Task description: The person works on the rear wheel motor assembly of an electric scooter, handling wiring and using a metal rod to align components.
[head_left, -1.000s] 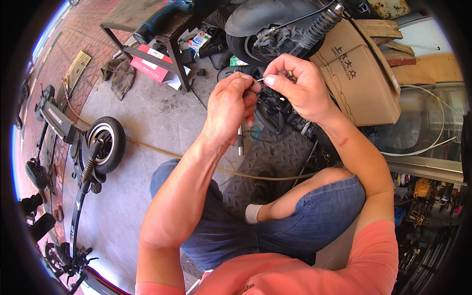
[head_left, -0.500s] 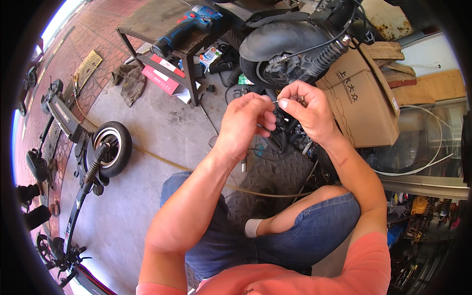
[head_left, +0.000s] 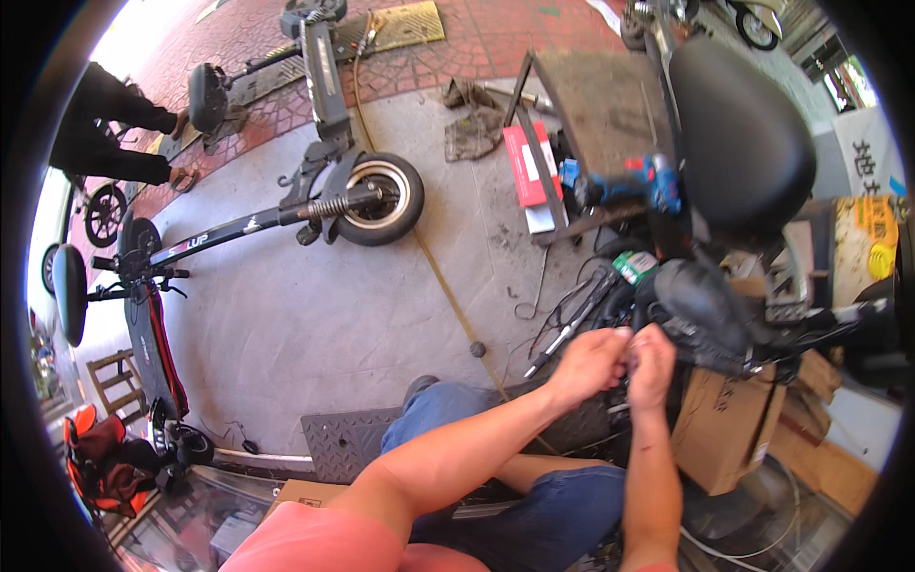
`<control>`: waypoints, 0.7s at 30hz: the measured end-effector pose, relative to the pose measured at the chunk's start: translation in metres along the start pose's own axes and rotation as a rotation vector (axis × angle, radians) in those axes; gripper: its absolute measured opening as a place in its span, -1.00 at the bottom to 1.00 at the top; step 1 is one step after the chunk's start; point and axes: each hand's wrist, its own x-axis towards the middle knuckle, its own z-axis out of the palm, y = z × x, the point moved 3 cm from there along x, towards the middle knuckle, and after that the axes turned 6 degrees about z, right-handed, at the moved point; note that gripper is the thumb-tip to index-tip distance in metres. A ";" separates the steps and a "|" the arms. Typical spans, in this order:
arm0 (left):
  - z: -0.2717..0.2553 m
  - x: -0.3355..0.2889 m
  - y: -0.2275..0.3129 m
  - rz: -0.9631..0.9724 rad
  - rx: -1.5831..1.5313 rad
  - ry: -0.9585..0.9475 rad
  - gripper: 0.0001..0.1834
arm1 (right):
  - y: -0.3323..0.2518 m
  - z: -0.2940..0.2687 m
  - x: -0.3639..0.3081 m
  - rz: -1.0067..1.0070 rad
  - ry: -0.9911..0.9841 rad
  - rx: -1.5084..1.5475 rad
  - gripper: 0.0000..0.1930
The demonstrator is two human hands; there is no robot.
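Beside the black scooter (head_left: 705,315), left hand (head_left: 589,362) and right hand (head_left: 651,362) pinch something too small to tell; cardboard box (head_left: 724,419) and tools (head_left: 572,319) crowd close.

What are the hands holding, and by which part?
Cannot tell. Left hand and right hand pinch something small together between the fingertips, hidden by the fingers, beside the scooter.

A grey concrete floor (head_left: 315,315) stretches out in bright daylight, meeting red brick paving (head_left: 457,48) at the top. A black folding electric scooter (head_left: 315,205) lies on its side on the concrete, beside a worn dark metal stool-like stand (head_left: 596,105). A brown cardboard box (head_left: 720,419) sits at the right, a black diamond-plate rubber mat (head_left: 343,443) at the bottom, and a small wooden frame stool (head_left: 119,381) at the far left.
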 end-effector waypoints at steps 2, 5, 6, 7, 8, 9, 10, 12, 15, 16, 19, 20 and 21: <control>-0.053 -0.016 -0.001 0.122 0.131 0.281 -0.54 | -0.036 0.037 -0.044 0.237 -0.102 0.258 -0.73; -0.111 -0.087 -0.024 -0.070 0.029 0.435 -0.62 | -0.115 0.053 -0.141 0.316 -0.231 0.194 -0.70; -0.113 -0.115 -0.019 -0.123 0.062 0.489 -0.64 | -0.141 0.047 -0.171 0.390 -0.253 0.157 -0.75; -0.095 -0.130 0.004 -0.098 0.094 0.500 -0.67 | -0.163 0.025 -0.190 0.441 -0.248 0.095 -0.78; -0.073 -0.144 0.047 -0.028 0.049 0.451 -0.68 | -0.179 0.007 -0.212 0.499 -0.241 0.039 -0.80; -0.050 -0.168 0.097 0.041 0.007 0.413 -0.69 | -0.187 -0.016 -0.231 0.577 -0.203 0.020 -0.82; -0.040 -0.191 0.144 0.099 -0.006 0.404 -0.70 | -0.186 -0.039 -0.244 0.640 -0.178 0.011 -0.84; -0.028 -0.233 0.240 0.177 0.068 0.439 -0.73 | -0.163 -0.097 -0.270 0.761 -0.022 0.076 -0.85; -0.092 -0.296 0.308 0.174 0.137 0.585 -0.73 | -0.195 -0.124 -0.256 1.056 0.273 0.114 -0.76; -0.116 -0.315 0.320 0.159 0.116 0.627 -0.72 | -0.208 -0.120 -0.250 1.086 0.341 0.187 -0.72; -0.199 -0.366 0.338 0.039 0.242 0.881 -0.74 | -0.275 -0.073 -0.180 0.970 0.417 0.402 -0.61; -0.231 -0.395 0.328 -0.024 0.269 0.944 -0.74 | -0.291 -0.065 -0.153 0.902 0.339 0.444 -0.60; -0.293 -0.439 0.299 -0.118 0.054 0.871 -0.76 | -0.313 -0.037 -0.118 0.825 0.240 0.419 -0.60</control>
